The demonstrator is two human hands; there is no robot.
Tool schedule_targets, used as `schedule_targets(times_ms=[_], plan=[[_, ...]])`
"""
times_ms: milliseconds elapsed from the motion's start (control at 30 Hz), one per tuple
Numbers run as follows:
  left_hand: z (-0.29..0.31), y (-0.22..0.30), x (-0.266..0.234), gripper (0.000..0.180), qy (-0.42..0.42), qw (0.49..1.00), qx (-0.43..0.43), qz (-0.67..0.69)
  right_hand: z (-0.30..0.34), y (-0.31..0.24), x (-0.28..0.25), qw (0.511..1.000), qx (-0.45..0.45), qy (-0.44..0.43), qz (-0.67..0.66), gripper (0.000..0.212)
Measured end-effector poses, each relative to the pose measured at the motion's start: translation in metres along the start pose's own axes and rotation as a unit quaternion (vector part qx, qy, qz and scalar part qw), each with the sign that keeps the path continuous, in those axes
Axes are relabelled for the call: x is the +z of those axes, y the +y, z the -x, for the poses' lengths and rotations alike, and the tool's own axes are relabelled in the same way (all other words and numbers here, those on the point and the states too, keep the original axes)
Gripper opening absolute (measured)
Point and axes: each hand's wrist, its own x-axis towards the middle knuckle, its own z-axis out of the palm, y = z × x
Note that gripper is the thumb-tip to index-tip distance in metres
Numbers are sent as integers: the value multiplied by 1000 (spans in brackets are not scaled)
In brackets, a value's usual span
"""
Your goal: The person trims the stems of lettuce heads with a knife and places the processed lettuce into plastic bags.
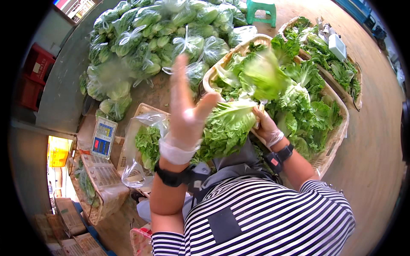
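"Where is the lettuce in hand?"

"The green leaf lettuce (226, 132) sits just right of centre, its stem end at the right hand (268, 127)."

"And the grip?"

"The right fingers are drawn in on that end; something narrow and pale beside them is too small to make out. The left hand (185, 111), toward ten o'clock, is raised, thumb wide of the fingers, holding nothing."

"Around them?"

"At one o'clock, a blurred lettuce clump (265, 76) over a lettuce-filled plastic crate (208, 79). A second crate (335, 83) of greens lies beyond, at two. At nine, a plastic-lined crate (142, 109) holds more lettuce, with a scale display (103, 138) past it."

"The room?"

"A smooth brown floor (376, 149) spreads at three. Bagged leafy greens (162, 34) are heaped at eleven; a green plastic stool (261, 9) stands at half past twelve. A grey wall (64, 91) and red crates (39, 64) fill half past nine, cardboard boxes (70, 217) eight."
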Motion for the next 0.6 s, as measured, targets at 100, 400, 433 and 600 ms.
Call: schedule_targets(times_ms=[100,400,433,600], plan=[[49,-47,-29,106,96,991,-78,-45,17,1,13,999,-27,0,-20,39],[189,-117,-12,73,204,731,-287,584,11,10,87,900,-216,-108,363,31],[197,-125,-15,72,204,752,-274,564,10,12,93,833,-287,-89,465,31],[206,-131,-11,67,231,751,-313,533,-2,18,104,656,-359,-166,643,29]])
